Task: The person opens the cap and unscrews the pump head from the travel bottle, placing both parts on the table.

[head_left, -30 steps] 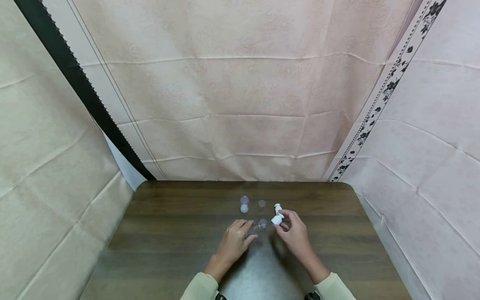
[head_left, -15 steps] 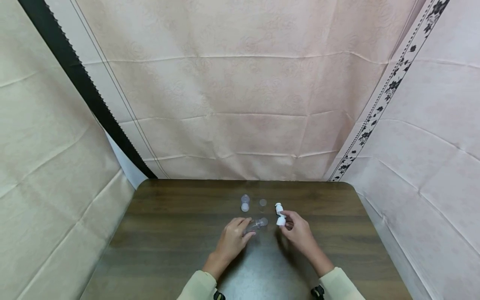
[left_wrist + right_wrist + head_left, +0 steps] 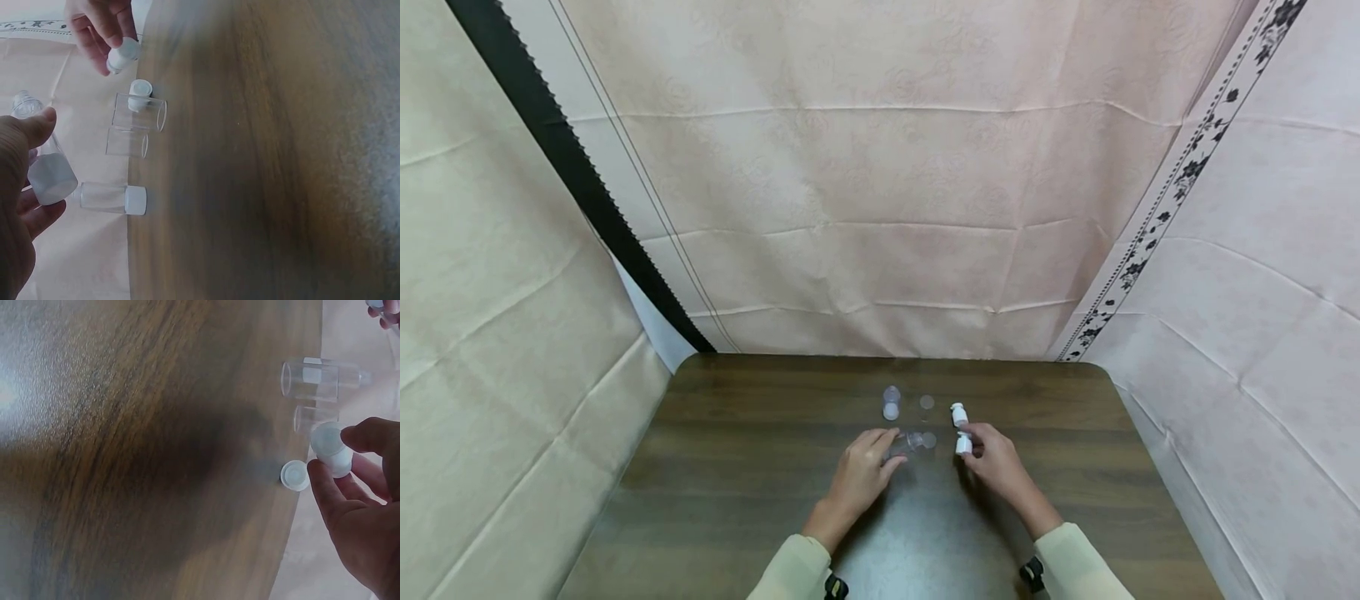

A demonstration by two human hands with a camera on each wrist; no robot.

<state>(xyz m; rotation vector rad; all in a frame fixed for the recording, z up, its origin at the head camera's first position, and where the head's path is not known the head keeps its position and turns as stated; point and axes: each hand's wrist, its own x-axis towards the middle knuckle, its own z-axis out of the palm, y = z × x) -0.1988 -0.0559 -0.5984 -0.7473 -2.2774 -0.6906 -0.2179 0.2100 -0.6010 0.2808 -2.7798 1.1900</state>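
My left hand holds a small clear bottle, tilted, its threaded neck toward the right. In the left wrist view, thumb and fingers are around its white lower part and the neck is bare. My right hand pinches a white pump top between thumb and fingertips, above the table. Just beyond it another white pump top stands on the table. Two clear cylindrical covers, a far one and a near one, stand between my hands.
A second clear bottle with a white base stands beyond my left hand. The wooden table ends at a far edge, with pale cloth hanging behind it and at both sides.
My right hand has moved a little right, and the white pump top in it has turned from slanted to upright. The left hand has shifted slightly left with the bottle.
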